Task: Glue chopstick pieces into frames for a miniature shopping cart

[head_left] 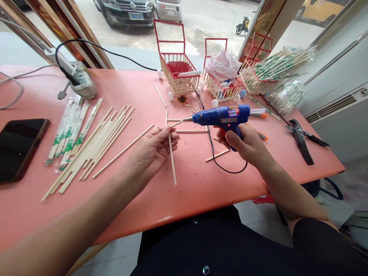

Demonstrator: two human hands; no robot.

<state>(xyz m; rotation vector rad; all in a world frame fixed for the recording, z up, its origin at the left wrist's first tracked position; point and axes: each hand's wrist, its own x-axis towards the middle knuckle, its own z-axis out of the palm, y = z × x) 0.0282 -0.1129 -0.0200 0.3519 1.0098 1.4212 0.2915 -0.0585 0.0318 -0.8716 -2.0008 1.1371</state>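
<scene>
My right hand (244, 140) grips a blue hot glue gun (220, 116) by its handle, with a clear glue stick coming out of the back. The gun's nozzle points left and meets the end of a short wooden stick. Pinched in my left hand (156, 143) are wooden sticks: one (172, 161) slants down toward me, and the short one reaches up to the nozzle. Whether these two are joined is hidden by my fingers. Just behind my hands lies a frame of sticks (191, 131) on the pink table (129, 207).
Loose wooden sticks (94, 149) and wrapped chopsticks (71, 130) lie left, near a phone (23, 147) and a power strip (83, 82). Small stick-built carts (179, 82) stand at the back. Black-handled pliers (300, 142) rest at right. The gun's cord (227, 171) loops across the table.
</scene>
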